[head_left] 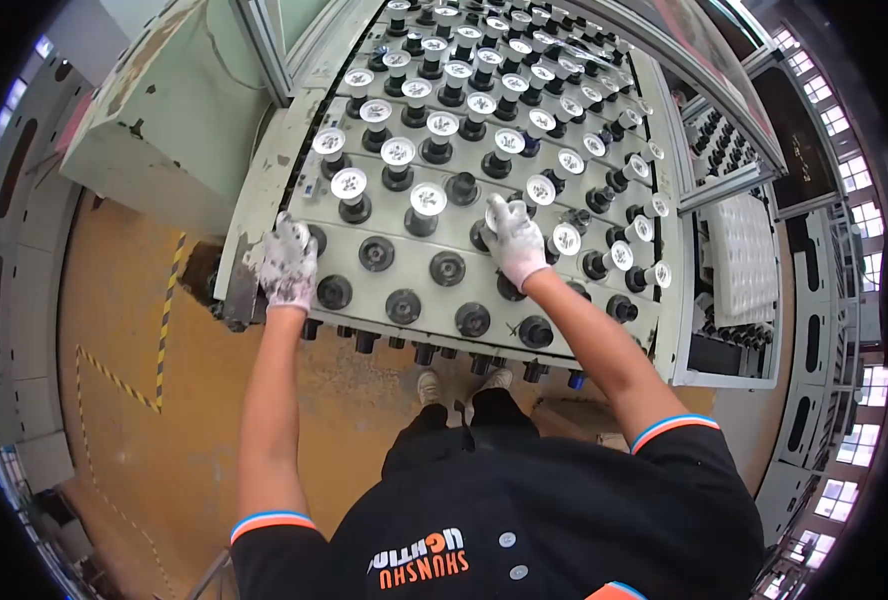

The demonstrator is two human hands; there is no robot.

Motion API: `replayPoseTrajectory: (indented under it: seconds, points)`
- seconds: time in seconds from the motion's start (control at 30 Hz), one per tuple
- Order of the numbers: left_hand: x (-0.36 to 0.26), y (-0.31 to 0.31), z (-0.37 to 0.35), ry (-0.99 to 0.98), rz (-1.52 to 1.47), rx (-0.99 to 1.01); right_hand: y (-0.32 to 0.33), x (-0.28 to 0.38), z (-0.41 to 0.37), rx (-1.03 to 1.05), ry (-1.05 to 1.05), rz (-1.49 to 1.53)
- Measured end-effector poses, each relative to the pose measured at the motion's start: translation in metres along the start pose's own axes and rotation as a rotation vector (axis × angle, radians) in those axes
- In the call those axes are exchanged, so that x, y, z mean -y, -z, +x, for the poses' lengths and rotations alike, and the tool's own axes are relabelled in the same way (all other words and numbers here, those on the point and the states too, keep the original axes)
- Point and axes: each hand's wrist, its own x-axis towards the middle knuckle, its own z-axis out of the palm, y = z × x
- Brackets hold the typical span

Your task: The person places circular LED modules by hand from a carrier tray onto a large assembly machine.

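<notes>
Nearest the camera, the person's black shirt (564,500) shows upside-down lettering and orange, white and blue sleeve bands; light shoes (430,387) stand on the brown floor (204,400) below. Black holders (403,306) project beneath the front edge of the pale machine bed (369,285), and further holders stand upright across its top, the nearest rows with their dark ends exposed. The gloved left hand (290,265) is at the bed's left side, near a holder; its fingers lie close together, bent downward, and the glove is marked with dark stains. Whether it pinches anything cannot be told. The gloved right hand (513,240) is over the right-centre of the bed, fingers bent down and partly gathered above a holder; its fingertips are too hidden to confirm a grip. Just beside it, white cups (540,190) sit on black holders, one behind the fingers and another to their right. Beyond both hands, more such cups run in rows to the far part of the bed, several along the right side tilted outward. A green-grey cabinet (169,145) borders the bed on the left. To the right, past a metal frame (729,185), a rack (729,381) bears a white moulded tray (744,260).
</notes>
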Motion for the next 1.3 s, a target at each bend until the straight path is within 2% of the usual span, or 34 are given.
replayPoseTrajectory:
  seconds: [0.03,0.07,0.13,0.23,0.27,0.33,0.4,0.43,0.47,0.53,0.57,0.67,0.77,0.8,0.87,0.93,1.0,1.07,1.1,1.13,1.2,1.27,1.3]
  points:
    - [-0.006,0.007,-0.002,0.001,0.029,-0.012,-0.001,-0.002,-0.002,-0.034,0.034,0.038]
    - [-0.003,0.005,0.0,0.016,-0.014,0.023,0.006,-0.001,0.001,0.065,-0.015,0.03]
    - [0.005,-0.001,0.002,0.055,0.02,0.075,0.004,-0.012,0.005,0.096,0.052,-0.031]
    - [0.014,0.022,0.008,-0.003,-0.073,0.316,0.035,-0.008,-0.012,-0.091,0.079,0.049]
    - [0.02,0.028,0.004,-0.052,-0.023,0.298,0.05,-0.001,-0.021,-0.153,0.057,0.13]
    - [-0.002,0.052,-0.012,0.132,-0.261,0.257,0.054,0.007,-0.028,-0.256,0.189,0.212]
    - [-0.023,0.059,-0.032,0.193,-0.667,0.016,0.057,0.04,-0.034,-0.103,0.312,0.109]
    - [-0.017,0.041,-0.035,0.053,-0.605,-0.166,0.049,0.053,-0.036,-0.094,0.374,0.117]
    - [-0.02,0.033,-0.034,0.019,-0.667,-0.168,0.042,0.066,-0.035,-0.085,0.44,0.121]
    - [-0.038,0.023,-0.035,-0.042,-0.792,-0.178,0.023,0.083,-0.029,0.017,0.456,-0.1]
    - [-0.06,0.035,-0.04,0.071,-0.906,-0.092,0.01,0.085,-0.024,0.05,0.472,-0.163]
    - [-0.089,0.036,-0.032,0.057,-0.808,-0.075,-0.011,0.086,-0.017,0.047,0.491,-0.223]
    - [-0.071,-0.014,-0.008,-0.277,-0.147,-0.371,-0.031,0.087,-0.007,0.018,0.466,-0.201]
    - [-0.08,-0.016,-0.002,-0.403,-0.2,-0.43,-0.03,0.085,-0.011,0.021,0.43,-0.184]
    - [-0.087,-0.033,0.008,-0.305,-0.213,-0.165,-0.013,0.089,-0.012,0.151,0.342,-0.107]
    - [-0.088,-0.054,0.009,-0.325,-0.007,-0.175,0.001,0.088,-0.016,0.129,0.436,-0.136]
    - [-0.105,-0.036,0.004,-0.332,-0.056,-0.167,0.002,0.081,-0.026,-0.068,0.492,0.026]
    - [-0.106,-0.042,0.007,-0.299,0.005,-0.142,-0.005,0.072,-0.051,-0.401,0.453,0.299]
    - [-0.116,-0.035,0.008,-0.309,-0.043,-0.041,-0.002,0.071,-0.068,-0.455,0.386,0.346]
    - [-0.119,-0.034,0.008,-0.31,0.007,-0.031,-0.001,0.075,-0.088,-0.511,0.312,0.397]
    - [-0.124,-0.032,0.006,-0.31,0.082,-0.031,-0.001,0.084,-0.123,-0.38,0.257,0.517]
    - [-0.125,-0.032,0.006,-0.299,0.146,-0.021,-0.003,0.088,-0.149,-0.434,0.291,0.548]
    - [-0.119,-0.035,0.011,-0.34,0.179,0.083,0.003,0.085,-0.157,-0.422,0.344,0.616]
